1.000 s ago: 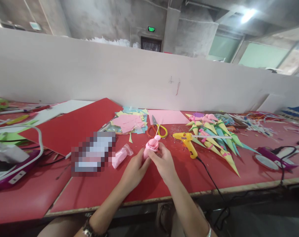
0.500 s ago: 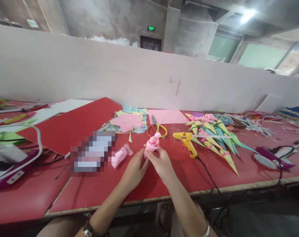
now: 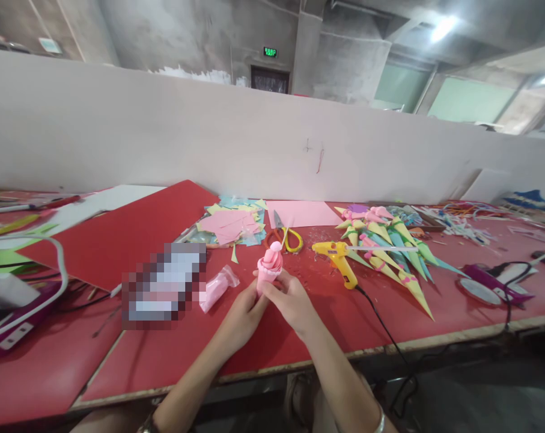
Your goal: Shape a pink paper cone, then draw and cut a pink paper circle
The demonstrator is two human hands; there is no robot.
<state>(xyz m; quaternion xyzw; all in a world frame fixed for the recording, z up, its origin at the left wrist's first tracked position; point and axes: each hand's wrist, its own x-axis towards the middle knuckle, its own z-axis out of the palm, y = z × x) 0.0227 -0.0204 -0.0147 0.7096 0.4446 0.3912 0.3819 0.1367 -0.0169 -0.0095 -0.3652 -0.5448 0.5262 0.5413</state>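
A pink craft ice cream cone, with a swirled top and a small ball at its tip, stands nearly upright above the red table. My left hand is closed around its lower part from the left. From the right, the thumb and fingers of my right hand press on the same cone. The cone's lower end is hidden by my fingers. Just behind it lie scissors with yellow and orange handles. A clear bag of pink material rests left of my hands.
To the right are a yellow glue gun with a trailing black cord and a pile of pastel paper cones. Paper scraps, a pink sheet, a red board and a blurred-out phone-like object lie behind and left.
The pink cone has turned in my hands and now stands more upright, with more of its side and swirled top showing. The whole view has shifted slightly.
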